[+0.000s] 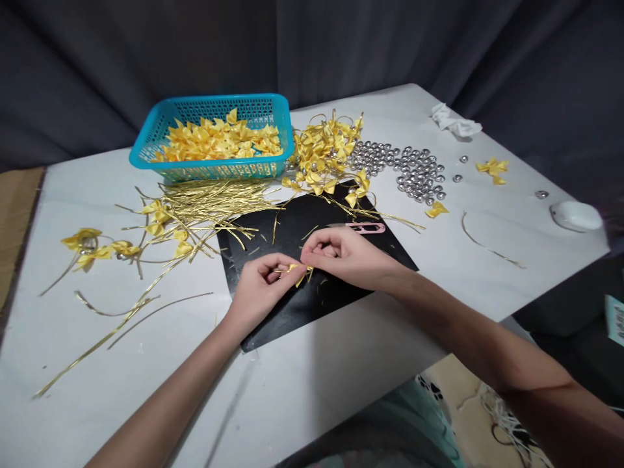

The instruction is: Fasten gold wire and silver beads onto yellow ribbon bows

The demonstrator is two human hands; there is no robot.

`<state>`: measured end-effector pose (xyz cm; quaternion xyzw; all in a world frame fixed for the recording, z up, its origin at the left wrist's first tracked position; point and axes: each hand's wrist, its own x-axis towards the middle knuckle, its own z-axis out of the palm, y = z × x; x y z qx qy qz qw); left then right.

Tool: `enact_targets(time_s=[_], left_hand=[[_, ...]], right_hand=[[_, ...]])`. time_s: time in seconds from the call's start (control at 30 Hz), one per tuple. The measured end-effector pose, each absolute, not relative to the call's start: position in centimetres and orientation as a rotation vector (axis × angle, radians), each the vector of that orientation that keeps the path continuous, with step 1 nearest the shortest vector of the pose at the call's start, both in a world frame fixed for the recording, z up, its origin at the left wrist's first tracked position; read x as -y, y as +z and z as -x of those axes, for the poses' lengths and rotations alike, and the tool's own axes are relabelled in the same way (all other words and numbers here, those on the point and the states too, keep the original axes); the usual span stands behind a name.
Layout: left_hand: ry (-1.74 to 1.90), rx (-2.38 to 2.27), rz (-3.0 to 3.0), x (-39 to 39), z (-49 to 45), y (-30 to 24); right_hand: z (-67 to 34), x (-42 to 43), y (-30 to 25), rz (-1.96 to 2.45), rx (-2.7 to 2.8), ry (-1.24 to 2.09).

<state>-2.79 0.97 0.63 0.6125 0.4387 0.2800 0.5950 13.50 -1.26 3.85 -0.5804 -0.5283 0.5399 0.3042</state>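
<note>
Above a black mat, my left hand pinches a small yellow ribbon bow between thumb and fingers. My right hand meets it from the right, its thumb and fingertips pressed together at the bow's upper edge. The fingers cover most of the bow, and whether a gold tie is in the right fingertips is too small to tell. Just beyond the right hand, a pink-handled cutter lies on the mat. Gold twist ties are piled behind the left hand.
A blue basket full of yellow bows stands at the back left. Beside it are a heap of tied bows and many silver beads. A white computer mouse and a crumpled tissue lie near the right edge.
</note>
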Motion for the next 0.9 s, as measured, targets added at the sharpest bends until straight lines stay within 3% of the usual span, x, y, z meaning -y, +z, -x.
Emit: enact_targets(time_s=[0.2,0.57,0.77,0.9], left_hand=[[0.651,-1.033,-1.420,-1.1,2.8,0.7],[0.559,-1.017,-1.474,-1.0,2.8,0.7],[0.483,-0.988,-1.542,-1.0,2.9,0.6],[0.442,-0.971,-1.564,-1.0,3.0,0.5]], right_hand=[[-15.0,1.2,4.4,1.549,1.583,1.376],[-15.0,1.2,4.5,1.346,2.210,0.825],[-14.3,1.3,4.3,1.420,2.166,0.895],[-14.0,1.4,4.5,1.600,1.879,1.204]])
